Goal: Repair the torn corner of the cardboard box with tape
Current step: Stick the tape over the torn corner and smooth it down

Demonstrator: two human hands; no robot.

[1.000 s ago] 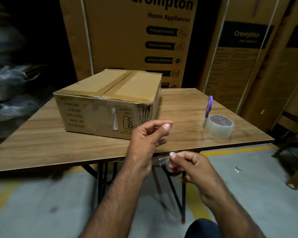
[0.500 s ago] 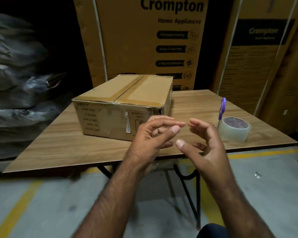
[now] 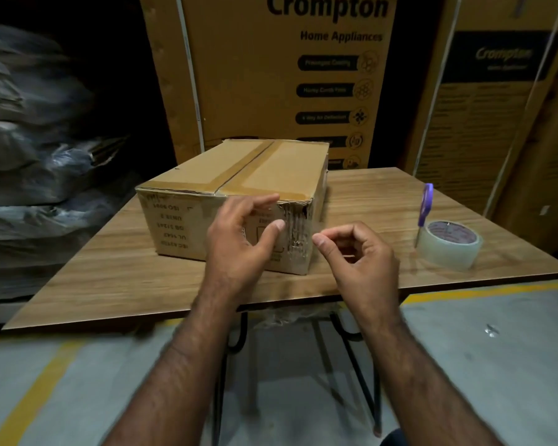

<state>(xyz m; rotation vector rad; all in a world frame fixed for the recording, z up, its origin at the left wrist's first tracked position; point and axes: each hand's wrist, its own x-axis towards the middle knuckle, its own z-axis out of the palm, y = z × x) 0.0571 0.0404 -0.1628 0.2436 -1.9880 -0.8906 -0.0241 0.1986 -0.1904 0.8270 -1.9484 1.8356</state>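
Note:
The cardboard box (image 3: 239, 175) sits on the wooden table (image 3: 110, 278), with brown tape along its top seam. Its torn corner (image 3: 298, 226), at the near right, shows ragged corrugation. My left hand (image 3: 239, 246) hovers in front of the box's near face, fingers curved and apart, thumb tip beside the tear. My right hand (image 3: 358, 255) is just right of the tear, forefinger and thumb curled together as in a pinch. No strip of clear tape can be made out between the hands. The roll of clear tape (image 3: 448, 244) lies at the table's right.
Purple-handled scissors (image 3: 425, 204) lie behind the roll. Tall printed cartons (image 3: 287, 75) stand behind the table, and plastic-wrapped bundles (image 3: 39, 156) are stacked at the left. The table's front edge is below my wrists, with grey floor and yellow lines (image 3: 33, 397) beneath.
Both hands rose from below the table's front edge to the box's torn corner. A second ago the right hand held a small shiny piece, which is no longer discernible. The view moved closer.

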